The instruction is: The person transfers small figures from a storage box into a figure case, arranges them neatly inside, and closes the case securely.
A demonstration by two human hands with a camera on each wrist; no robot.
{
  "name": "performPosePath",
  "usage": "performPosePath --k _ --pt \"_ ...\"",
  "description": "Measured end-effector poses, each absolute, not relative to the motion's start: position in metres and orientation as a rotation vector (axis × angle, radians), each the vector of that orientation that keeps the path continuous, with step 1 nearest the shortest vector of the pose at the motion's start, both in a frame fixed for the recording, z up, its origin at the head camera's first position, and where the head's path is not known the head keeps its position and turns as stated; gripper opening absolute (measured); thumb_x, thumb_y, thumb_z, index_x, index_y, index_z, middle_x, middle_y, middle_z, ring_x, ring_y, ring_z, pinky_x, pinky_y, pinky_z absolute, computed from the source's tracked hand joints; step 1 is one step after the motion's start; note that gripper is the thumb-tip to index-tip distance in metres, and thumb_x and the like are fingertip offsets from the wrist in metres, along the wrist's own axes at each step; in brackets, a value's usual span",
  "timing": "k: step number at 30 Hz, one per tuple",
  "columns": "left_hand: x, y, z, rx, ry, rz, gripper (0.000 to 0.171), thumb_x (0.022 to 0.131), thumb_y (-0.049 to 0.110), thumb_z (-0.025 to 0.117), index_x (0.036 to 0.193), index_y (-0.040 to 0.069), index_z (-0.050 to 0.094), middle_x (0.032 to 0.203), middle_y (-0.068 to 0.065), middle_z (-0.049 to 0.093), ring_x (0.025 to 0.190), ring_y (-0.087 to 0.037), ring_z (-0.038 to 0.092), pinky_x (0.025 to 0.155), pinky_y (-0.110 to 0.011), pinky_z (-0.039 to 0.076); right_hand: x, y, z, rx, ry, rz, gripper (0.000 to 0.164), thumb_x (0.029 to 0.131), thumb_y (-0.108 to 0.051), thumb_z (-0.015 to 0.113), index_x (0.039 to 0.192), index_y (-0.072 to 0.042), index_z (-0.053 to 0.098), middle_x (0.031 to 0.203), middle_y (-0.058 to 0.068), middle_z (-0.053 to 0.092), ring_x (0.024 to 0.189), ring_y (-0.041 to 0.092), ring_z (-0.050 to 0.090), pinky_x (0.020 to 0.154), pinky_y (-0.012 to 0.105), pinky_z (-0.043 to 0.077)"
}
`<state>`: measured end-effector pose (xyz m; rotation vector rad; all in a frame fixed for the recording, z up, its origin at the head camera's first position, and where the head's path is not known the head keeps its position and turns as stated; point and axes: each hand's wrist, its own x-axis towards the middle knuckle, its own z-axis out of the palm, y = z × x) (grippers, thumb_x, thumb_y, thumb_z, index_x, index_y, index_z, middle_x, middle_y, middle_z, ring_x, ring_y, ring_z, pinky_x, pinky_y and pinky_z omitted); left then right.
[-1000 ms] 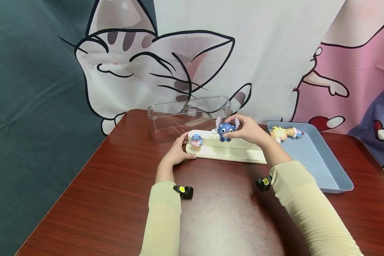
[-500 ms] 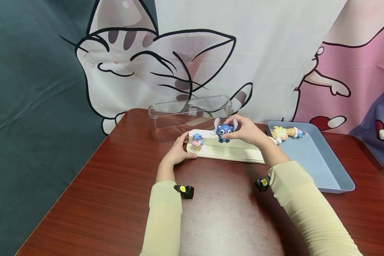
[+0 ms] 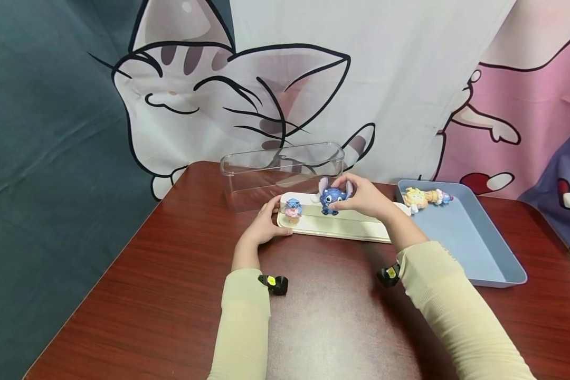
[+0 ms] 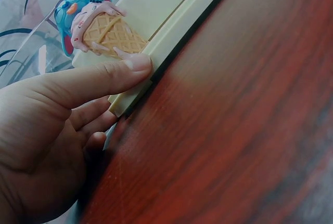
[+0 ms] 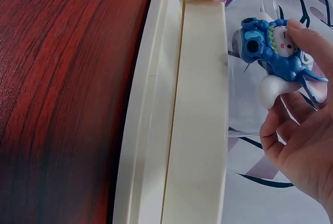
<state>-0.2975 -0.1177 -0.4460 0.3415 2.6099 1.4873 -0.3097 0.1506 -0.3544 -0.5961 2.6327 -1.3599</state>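
Note:
My left hand (image 3: 261, 228) grips the left end of a long cream stepped display base (image 3: 344, 228), its thumb along the front edge. Close by that thumb, an ice-cream-cone figurine (image 4: 112, 29) with a blue character on top stands on the base. My right hand (image 3: 368, 199) pinches a blue big-eared figurine (image 3: 331, 196) between thumb and fingers, overlapping the base's rear step in the head view. In the right wrist view this blue figurine (image 5: 286, 52) shows a white face in its arms and a white rounded part beneath.
Behind the base stands a clear plastic cover (image 3: 280, 177). To the right, a blue-grey tray (image 3: 470, 248) holds a yellow figurine (image 3: 414, 198) and a cone-shaped one (image 3: 439, 197). The wooden table (image 3: 171, 295) meets a cartoon curtain (image 3: 399, 79) at the back.
My right hand has carried the blue figurine slightly left and lower, closer to the base. The left hand keeps its grip on the base's end.

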Motion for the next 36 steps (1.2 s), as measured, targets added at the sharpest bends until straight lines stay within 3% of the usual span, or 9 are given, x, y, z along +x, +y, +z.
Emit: performPosePath --k 11,26,36 --pt "-0.298 -0.117 -0.446 0.332 2.607 1.489 0.099 0.066 0.011 0.084 0.145 0.021 0.025 0.134 -0.01 0.038 0.123 -0.023 0.037 0.104 -0.039 0.027 -0.309 0.148 -0.358 -0.576 2.664 -1.235 0.046 0.067 -0.02 0.084 0.103 -0.007 0.058 0.106 0.012 0.057 0.095 0.024 0.052 0.081 0.036 0.042" --pt "-0.298 -0.117 -0.447 0.333 2.594 1.501 0.099 0.066 0.012 0.084 0.145 0.021 0.025 0.134 -0.009 0.038 0.123 -0.023 0.037 0.104 -0.038 0.027 -0.306 0.143 -0.362 -0.593 2.706 -1.111 0.045 0.066 -0.022 0.084 0.098 -0.009 0.056 0.093 0.01 0.058 0.081 0.022 0.051 0.067 0.032 0.043" --pt "-0.297 -0.117 -0.446 0.33 2.607 1.485 0.099 0.066 0.011 0.084 0.145 0.02 0.024 0.134 -0.01 0.038 0.123 -0.023 0.037 0.104 -0.039 0.027 -0.303 0.137 -0.365 -0.662 2.771 -1.012 0.041 0.066 -0.02 0.082 0.096 -0.01 0.056 0.087 0.007 0.058 0.082 0.021 0.052 0.071 0.033 0.042"
